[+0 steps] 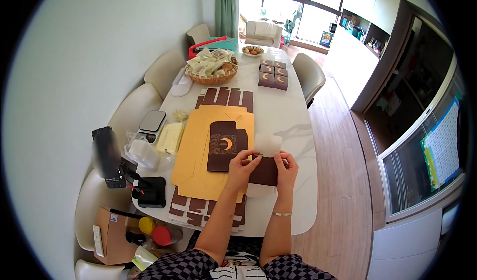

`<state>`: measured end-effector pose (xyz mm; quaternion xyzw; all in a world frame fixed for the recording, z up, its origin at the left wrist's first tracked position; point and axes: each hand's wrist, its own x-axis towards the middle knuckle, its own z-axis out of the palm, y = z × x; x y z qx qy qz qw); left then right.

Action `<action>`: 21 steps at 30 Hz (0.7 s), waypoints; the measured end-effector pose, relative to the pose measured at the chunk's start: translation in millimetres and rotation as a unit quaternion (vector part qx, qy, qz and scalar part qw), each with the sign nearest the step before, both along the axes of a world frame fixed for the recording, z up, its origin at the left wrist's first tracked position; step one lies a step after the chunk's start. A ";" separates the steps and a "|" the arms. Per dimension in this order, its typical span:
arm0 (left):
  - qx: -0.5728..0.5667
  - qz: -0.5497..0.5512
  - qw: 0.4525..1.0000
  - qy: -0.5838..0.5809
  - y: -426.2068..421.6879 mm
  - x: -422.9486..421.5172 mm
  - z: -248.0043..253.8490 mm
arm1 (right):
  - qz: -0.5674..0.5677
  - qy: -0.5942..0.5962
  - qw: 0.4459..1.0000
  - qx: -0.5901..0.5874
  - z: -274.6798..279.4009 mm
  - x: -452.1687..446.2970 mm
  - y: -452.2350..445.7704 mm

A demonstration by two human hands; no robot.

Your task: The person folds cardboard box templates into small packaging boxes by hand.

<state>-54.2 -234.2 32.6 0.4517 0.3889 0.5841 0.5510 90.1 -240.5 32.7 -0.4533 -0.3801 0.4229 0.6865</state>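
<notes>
Near the table's right-hand edge, a small dark brown card piece (264, 174) is held just above the white tabletop (295, 195), with a pale flap (269, 144) standing out beyond its far edge. The left hand (243, 163) pinches the card's upper left corner between thumb and forefinger, the other fingers curled in. The right hand (286, 167) grips the upper right corner, thumb against the near face and fingertips bent at the edge.

Just left of the card, a flat brown box with a gold crescent (222, 148) lies on a stack of gold card sheets (192, 146). Brown and white cut-outs (207, 208) stick out under the stack's near end, and similar strips (227, 97) show at its far end. To the left of the stack are a pale yellow packet (170, 138), a kitchen scale (152, 121) and a phone stand (151, 192). Farther up the table sit a woven basket of wrapped packets (212, 77), a group of small crescent-marked boxes (273, 75) and a bowl of brown items (253, 51).
</notes>
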 end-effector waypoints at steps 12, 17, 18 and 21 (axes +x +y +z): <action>0.007 -0.013 0.999 -0.035 -5.1 -2.0 2.1 | 0.016 -0.008 1.000 0.023 17.2 -5.6 -10.5; 0.006 -0.002 1.000 -0.015 -4.5 -2.7 1.0 | 0.035 0.024 0.998 0.040 5.7 -2.6 -7.0; 0.005 -0.002 1.000 -0.015 -5.1 -2.8 2.6 | 0.036 0.028 0.998 0.046 5.2 -2.7 -6.4; -0.019 -0.015 1.000 -0.018 -7.7 -1.0 6.4 | 0.037 0.028 0.998 0.035 6.5 -2.7 -7.7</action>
